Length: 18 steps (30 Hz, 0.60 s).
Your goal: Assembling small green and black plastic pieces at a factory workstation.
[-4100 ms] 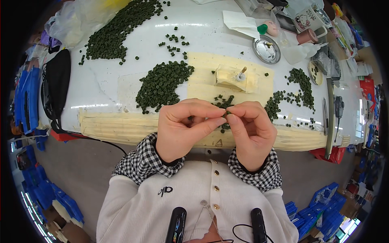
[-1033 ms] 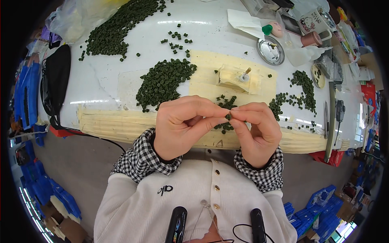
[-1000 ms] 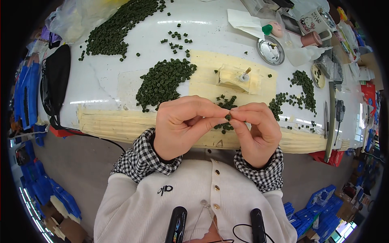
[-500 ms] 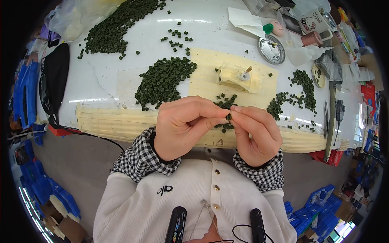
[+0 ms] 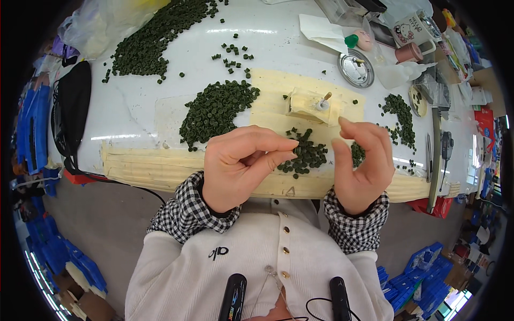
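My left hand is closed in a pinch above the near part of the table. What its thumb and index finger hold, if anything, is too small and covered to tell. To the right, my right hand is open, its thumb and index finger apart with nothing visible between them. A small pile of dark green ring-like pieces lies between the two hands. Beyond my left hand spreads a larger pile of the same green pieces. Behind the small pile stands a block wrapped in cream tape with a short peg sticking up.
A big heap of green pieces lies at the far left, and a smaller group at the right. A round metal lid, a white mug and a squeeze bottle stand far right. Tweezers lie near the right edge.
The hands, fingertips together around a small green piece before, have come apart. My right hand has moved right and opened; my left hand has stayed nearly in place, still pinching.
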Available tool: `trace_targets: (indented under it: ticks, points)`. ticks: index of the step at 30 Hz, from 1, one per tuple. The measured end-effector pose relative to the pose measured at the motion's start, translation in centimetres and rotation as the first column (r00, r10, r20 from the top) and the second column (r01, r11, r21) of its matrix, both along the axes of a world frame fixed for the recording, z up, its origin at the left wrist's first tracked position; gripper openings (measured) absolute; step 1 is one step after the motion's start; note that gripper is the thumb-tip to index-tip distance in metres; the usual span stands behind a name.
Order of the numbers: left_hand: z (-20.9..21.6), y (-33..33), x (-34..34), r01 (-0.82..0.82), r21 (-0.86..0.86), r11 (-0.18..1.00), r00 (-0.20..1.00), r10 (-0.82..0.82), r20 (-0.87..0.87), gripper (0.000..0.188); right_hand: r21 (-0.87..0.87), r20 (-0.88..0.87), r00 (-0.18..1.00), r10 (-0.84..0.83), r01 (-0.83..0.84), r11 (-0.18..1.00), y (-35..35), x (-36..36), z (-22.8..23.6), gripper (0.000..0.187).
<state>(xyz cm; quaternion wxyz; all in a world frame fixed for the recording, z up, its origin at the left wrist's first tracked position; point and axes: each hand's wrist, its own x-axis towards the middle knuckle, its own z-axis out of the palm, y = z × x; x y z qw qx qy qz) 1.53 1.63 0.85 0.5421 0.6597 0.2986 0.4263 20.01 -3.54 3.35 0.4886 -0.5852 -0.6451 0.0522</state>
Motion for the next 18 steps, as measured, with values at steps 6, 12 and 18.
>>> trace_targets:
  ticks: [6, 12, 18]
  points:
    - [-0.3, 0.1, -0.1, -0.028, 0.002, 1.000, 1.000, 0.028, -0.008, 0.019, -0.071, 0.227, 0.974, -0.022, 0.040, 0.997, 3.8, 2.8, 0.1, 0.017]
    - [-0.3, 0.3, 0.0, -0.029, -0.008, 1.000, 1.000, 0.028, -0.005, 0.019, -0.104, 0.184, 0.982, 0.030, -0.011, 0.995, 4.4, 2.5, -0.2, 0.010]
    - [-0.5, 0.2, -0.1, -0.037, -0.007, 0.999, 0.999, 0.038, 0.016, 0.019, 0.076, -0.010, 0.999, 0.034, -0.033, 0.997, 2.2, 1.3, 2.8, 0.008]
